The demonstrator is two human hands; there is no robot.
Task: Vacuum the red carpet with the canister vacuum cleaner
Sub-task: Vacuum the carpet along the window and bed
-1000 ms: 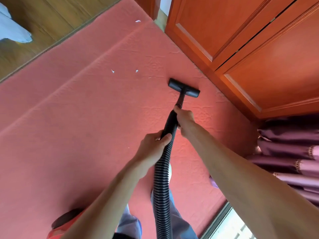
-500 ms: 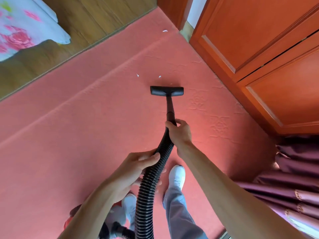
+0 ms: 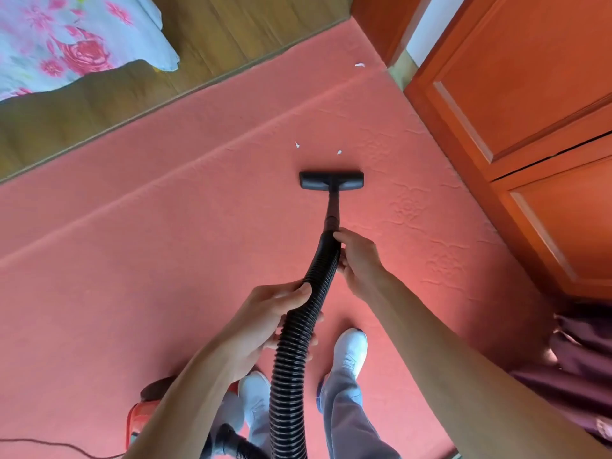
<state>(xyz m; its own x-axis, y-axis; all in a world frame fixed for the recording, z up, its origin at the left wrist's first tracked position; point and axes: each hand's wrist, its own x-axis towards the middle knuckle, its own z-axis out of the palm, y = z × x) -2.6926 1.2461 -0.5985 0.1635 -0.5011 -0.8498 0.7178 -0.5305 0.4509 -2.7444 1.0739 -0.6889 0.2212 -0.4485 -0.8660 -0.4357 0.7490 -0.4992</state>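
Observation:
The red carpet (image 3: 149, 260) fills most of the floor. A black floor nozzle (image 3: 331, 180) lies flat on it, joined by a short wand to a black ribbed hose (image 3: 291, 359). My right hand (image 3: 357, 256) grips the hose's smooth end just behind the wand. Lower down, my left hand (image 3: 265, 319) is wrapped round the ribbed hose. The red canister (image 3: 139, 422) sits behind my feet at the bottom left, mostly hidden by my left arm. Small white scraps (image 3: 297, 145) lie just beyond the nozzle, another scrap (image 3: 359, 64) near the carpet's far corner.
Orange wooden cabinet doors (image 3: 530, 111) border the carpet on the right. Purple curtains (image 3: 583, 352) hang at the lower right. Wooden floor (image 3: 215, 44) and a floral bedsheet (image 3: 66, 44) lie beyond the carpet's far edge. A thin black cord (image 3: 49, 447) trails at the bottom left.
The nozzle swung left, away from the cabinet, and now lies square just short of two white scraps. My view tilted up, bringing my feet and the canister into sight.

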